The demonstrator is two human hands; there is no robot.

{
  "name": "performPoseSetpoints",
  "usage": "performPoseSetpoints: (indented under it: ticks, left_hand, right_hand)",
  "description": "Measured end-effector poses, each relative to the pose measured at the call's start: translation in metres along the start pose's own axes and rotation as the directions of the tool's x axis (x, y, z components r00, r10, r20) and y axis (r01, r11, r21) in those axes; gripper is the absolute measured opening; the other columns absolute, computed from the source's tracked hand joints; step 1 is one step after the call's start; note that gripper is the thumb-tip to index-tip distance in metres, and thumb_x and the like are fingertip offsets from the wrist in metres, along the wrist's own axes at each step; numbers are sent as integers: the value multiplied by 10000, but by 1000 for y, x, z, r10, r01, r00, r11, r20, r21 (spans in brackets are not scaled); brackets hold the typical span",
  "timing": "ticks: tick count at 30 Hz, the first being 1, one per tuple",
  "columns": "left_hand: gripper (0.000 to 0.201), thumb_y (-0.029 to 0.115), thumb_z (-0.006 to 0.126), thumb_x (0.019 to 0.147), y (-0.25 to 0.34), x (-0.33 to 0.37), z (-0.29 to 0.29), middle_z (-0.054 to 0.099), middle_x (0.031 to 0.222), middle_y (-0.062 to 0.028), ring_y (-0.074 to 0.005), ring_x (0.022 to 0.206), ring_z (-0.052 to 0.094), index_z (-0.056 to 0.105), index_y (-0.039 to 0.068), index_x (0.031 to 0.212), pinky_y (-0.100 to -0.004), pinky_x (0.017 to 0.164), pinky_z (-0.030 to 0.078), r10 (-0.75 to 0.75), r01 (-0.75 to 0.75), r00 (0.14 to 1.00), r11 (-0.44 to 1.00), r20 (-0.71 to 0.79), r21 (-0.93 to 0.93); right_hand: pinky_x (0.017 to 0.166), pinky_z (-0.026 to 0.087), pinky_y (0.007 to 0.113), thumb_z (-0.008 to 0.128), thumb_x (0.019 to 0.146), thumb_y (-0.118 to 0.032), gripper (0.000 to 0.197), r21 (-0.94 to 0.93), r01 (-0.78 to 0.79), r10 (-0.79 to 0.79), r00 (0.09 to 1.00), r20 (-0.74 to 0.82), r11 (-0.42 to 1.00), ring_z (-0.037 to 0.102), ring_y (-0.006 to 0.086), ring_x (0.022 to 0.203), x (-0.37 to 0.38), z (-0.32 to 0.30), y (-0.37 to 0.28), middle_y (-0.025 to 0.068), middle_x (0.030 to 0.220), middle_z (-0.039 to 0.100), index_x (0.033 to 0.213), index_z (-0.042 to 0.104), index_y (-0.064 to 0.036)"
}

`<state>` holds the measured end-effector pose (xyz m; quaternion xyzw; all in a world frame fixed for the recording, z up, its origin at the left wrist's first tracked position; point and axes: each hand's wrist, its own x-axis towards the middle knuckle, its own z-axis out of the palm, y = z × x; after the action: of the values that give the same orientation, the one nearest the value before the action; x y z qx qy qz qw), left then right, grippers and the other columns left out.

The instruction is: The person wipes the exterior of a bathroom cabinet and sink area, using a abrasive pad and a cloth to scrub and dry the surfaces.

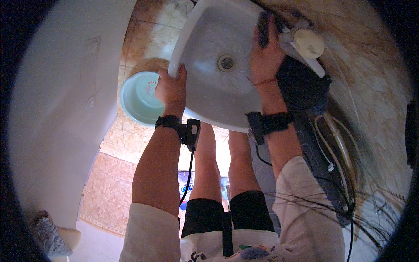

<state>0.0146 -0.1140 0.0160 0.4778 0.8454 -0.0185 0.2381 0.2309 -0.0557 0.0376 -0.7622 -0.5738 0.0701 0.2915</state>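
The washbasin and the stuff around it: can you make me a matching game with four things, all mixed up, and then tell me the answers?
Things:
1. Plastic tub
2. Left hand
3. Drain
4. Shorts

Clues:
A. Round, in the bottom of the washbasin
B. Black, worn on the legs
C. Pale turquoise
D. Gripping the washbasin's rim

Right pairs: 1-C, 2-D, 3-A, 4-B.
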Motion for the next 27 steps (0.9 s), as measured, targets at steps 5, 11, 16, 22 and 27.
performPoseSetpoints:
  ticks: [5, 11, 16, 22, 27]
  left_hand:
    - [538, 568, 572, 734, -8, 3, -8, 627, 786, -183, -387, 737, 611, 487, 58, 882, -477, 666, 476, 3, -3, 1000, 1000, 9, 7]
    - [542, 562, 564, 740, 0, 1, -9, 624, 801, -185, -382, 756, 611, 487, 51, 903, -472, 662, 477, -22, 19, 999, 998, 41, 60]
    - [548, 565, 567, 733, 3, 0, -12, 618, 805, -194, -381, 767, 609, 494, 46, 893, -469, 660, 478, -19, 15, 998, 997, 59, 76]
    - [544, 562, 572, 733, -7, 6, -10, 619, 804, -192, -381, 760, 607, 493, 45, 883, -475, 672, 473, -27, 25, 999, 998, 20, 61]
    - [560, 569, 573, 732, 4, 1, -4, 617, 792, -201, -394, 763, 602, 488, 37, 885, -478, 682, 468, -22, 20, 999, 999, 42, 39]
  right_hand:
    - [758, 485, 369, 593, 825, -171, 368, -48, -4, 9, 996, 90, 999, 593, 348, 928, -2, -17, -1, 187, 1035, 602, 1170, 517, -67]
    - [729, 488, 387, 571, 836, -196, 326, -38, -48, 46, 998, -40, 998, 599, 376, 878, -12, -38, 30, 237, 1018, 591, 1087, 553, 11]
    - [757, 478, 393, 563, 835, -195, 319, -191, 28, -21, 999, 38, 981, 589, 376, 893, 0, -11, 0, 212, 1012, 598, 1098, 548, -15]
    - [697, 497, 403, 575, 818, -175, 320, -261, -40, 80, 986, 144, 965, 600, 367, 850, -14, -50, 31, 220, 963, 605, 1095, 550, -16]
    - [613, 494, 426, 596, 763, -133, 435, -355, 84, -66, 996, 63, 931, 601, 381, 709, -5, -30, 25, 214, 897, 613, 1179, 507, -42]
